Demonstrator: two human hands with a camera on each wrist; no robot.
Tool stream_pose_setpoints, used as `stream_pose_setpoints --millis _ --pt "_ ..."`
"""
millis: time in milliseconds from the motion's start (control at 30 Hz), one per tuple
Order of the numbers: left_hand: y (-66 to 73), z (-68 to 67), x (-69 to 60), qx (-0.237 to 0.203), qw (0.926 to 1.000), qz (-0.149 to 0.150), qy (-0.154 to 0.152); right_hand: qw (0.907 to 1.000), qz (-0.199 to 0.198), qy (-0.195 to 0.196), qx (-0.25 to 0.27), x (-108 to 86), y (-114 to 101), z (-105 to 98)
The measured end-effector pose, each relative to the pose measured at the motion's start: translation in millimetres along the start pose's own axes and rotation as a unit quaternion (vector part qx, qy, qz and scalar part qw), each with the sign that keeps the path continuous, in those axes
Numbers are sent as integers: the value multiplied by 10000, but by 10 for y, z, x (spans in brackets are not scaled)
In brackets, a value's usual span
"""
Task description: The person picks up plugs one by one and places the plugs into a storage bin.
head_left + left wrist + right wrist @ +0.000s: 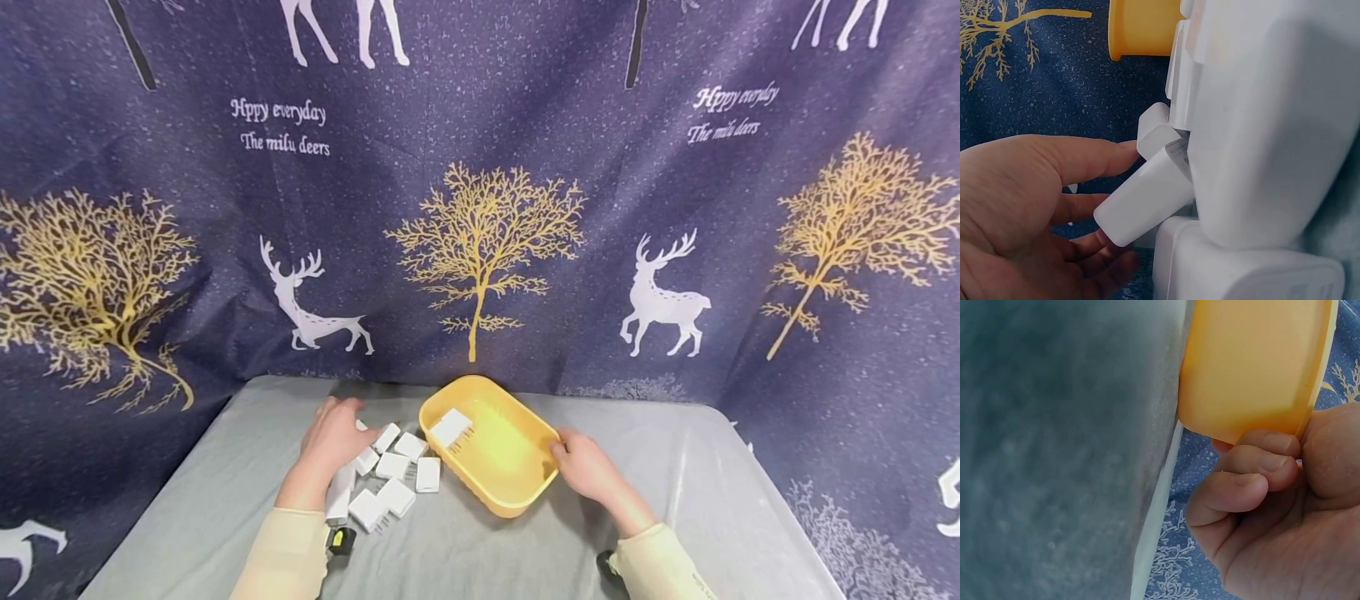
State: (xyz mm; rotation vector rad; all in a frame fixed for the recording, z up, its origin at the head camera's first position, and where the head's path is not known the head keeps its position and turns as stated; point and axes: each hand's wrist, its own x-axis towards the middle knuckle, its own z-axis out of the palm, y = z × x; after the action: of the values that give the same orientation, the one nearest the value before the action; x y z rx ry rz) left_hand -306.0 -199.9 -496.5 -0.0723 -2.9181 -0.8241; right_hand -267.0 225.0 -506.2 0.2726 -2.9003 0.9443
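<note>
In the head view my left hand (327, 440) is at the left edge of a loose group of white plug adapters (393, 466). In the left wrist view a tilted adapter (1144, 197) lies between the thumb and the other fingers, some of them partly hidden behind it. The thumb tip meets the edge of a smaller-looking adapter (1154, 128). My right hand (588, 468) grips the right rim of a yellow plastic bin (517, 446), its thumb at the rim and its fingers curled under the wall. White adapters (452, 427) lie inside the bin's left end.
A grey cloth covers the table (247, 492). Behind it hangs a dark blue curtain (510, 100) with deer and trees. A black strap piece with a yellow mark (342, 541) is at my left wrist.
</note>
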Motion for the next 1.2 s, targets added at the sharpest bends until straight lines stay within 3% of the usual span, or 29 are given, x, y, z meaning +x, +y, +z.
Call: stream_pose_setpoints --millis 333,500,767,1200 --pt "2 -4 -14 -6 10000 -49 44 9999 -45 22 -94 -1 -8 -5" --pt "-70 53 26 93 9999 -29 138 9999 -43 19 -92 -2 -14 -9" --pt "-26 24 -4 324 9991 -187 -175 10000 -12 3 -86 3 -1 -1" --pt "-40 61 3 412 9991 -88 -6 9999 -48 34 -142 9 8 4"
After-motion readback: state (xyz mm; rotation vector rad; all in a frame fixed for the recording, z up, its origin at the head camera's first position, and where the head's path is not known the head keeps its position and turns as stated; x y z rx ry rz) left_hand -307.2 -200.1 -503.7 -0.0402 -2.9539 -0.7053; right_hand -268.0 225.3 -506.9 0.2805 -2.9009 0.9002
